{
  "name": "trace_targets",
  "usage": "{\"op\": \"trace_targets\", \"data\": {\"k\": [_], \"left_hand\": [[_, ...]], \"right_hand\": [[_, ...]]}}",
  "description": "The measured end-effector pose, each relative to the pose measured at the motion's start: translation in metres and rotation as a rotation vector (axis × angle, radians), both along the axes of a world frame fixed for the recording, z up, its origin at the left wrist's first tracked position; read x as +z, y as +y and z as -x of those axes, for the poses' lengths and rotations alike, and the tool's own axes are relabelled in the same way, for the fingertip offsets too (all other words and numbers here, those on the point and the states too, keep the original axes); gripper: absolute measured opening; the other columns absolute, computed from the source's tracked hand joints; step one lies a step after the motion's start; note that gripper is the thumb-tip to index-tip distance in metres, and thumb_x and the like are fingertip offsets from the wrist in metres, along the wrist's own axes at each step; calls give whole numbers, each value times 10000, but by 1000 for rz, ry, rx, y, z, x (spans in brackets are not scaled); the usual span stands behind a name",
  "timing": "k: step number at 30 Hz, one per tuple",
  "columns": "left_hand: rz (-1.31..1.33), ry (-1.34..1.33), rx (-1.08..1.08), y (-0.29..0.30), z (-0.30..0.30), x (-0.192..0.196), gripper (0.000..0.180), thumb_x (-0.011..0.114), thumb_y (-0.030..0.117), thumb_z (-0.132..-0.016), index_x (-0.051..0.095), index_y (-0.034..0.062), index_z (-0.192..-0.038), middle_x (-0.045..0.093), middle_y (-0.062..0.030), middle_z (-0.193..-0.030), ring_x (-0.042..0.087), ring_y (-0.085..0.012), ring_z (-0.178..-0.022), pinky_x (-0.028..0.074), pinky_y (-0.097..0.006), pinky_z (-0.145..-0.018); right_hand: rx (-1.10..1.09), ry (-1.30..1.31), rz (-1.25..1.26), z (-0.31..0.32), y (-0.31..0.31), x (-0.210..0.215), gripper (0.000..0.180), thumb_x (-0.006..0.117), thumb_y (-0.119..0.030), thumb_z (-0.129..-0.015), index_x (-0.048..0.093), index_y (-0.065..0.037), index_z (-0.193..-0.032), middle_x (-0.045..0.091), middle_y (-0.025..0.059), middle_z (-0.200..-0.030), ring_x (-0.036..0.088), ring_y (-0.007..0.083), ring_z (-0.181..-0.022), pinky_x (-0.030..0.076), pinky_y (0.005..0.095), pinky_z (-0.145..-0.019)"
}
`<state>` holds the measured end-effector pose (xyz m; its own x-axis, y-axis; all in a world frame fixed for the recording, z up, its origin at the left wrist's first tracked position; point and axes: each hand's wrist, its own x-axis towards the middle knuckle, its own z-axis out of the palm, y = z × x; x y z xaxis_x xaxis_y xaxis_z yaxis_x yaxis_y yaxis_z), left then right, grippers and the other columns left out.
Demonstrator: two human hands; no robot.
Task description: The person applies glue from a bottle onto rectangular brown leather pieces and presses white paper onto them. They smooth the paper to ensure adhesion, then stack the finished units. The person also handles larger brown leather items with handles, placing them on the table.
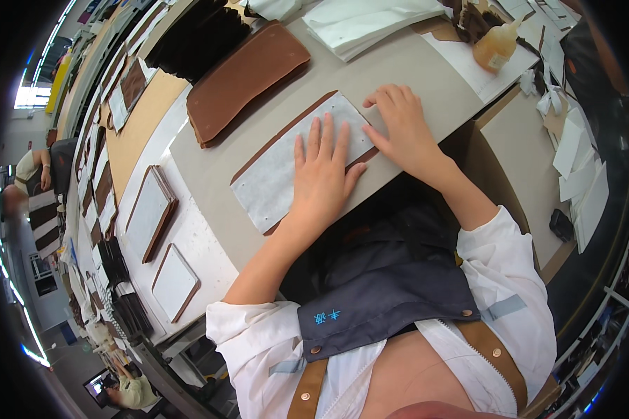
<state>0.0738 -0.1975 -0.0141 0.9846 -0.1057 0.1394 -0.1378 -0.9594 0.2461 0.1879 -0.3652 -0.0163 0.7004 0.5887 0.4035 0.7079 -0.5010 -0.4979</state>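
On the grey work board (210, 188) in front of me lies a brown leather panel (250, 166), its edges showing around a white backing sheet (267, 192) on top. My left hand (321, 171) rests flat on the middle of the sheet, fingers stretched out and slightly apart. At the right end of the panel is my right hand (404, 129), its fingers spread and curved. Its thumb is at the sheet's right edge, and nothing shows between the fingers. Whether the sheet is stuck to the leather I cannot tell.
Beyond the panel sit a stack of brown leather (248, 77), a dark pile (196, 42) and white sheets (370, 21). A glue bottle (495, 50) stands far right. White-backed pieces (147, 213) lie at left, paper scraps (580, 167) at right. Other people are at far left.
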Motion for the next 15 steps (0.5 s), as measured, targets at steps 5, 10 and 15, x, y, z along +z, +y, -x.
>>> {"op": "trace_targets", "data": {"k": [5,10,15], "left_hand": [[70,78,5,3,2,3,795,579,465,-959,298,-22,-1521,205,-247,-1610,139,-396,-1514,137,-559,-1198],[92,128,12,17,11,10,858,537,518,-971,236,-57,-1532,165,-266,-1617,84,-369,-1531,78,-522,-1217],[-20,147,83,33,33,16,847,520,519,-979,238,-56,-1533,166,-257,-1621,73,-370,-1532,59,-513,-1222]], "right_hand": [[236,-142,164,10,15,3,640,589,-375,-959,402,-16,-1456,385,158,-1527,287,307,-1457,207,514,-1183],[307,-155,306,4,14,4,840,498,-602,-944,333,-6,-1512,310,148,-1596,191,290,-1516,87,522,-1230],[262,-159,373,5,11,2,964,513,-683,-890,304,16,-1519,294,157,-1601,182,284,-1519,57,521,-1233]]}}
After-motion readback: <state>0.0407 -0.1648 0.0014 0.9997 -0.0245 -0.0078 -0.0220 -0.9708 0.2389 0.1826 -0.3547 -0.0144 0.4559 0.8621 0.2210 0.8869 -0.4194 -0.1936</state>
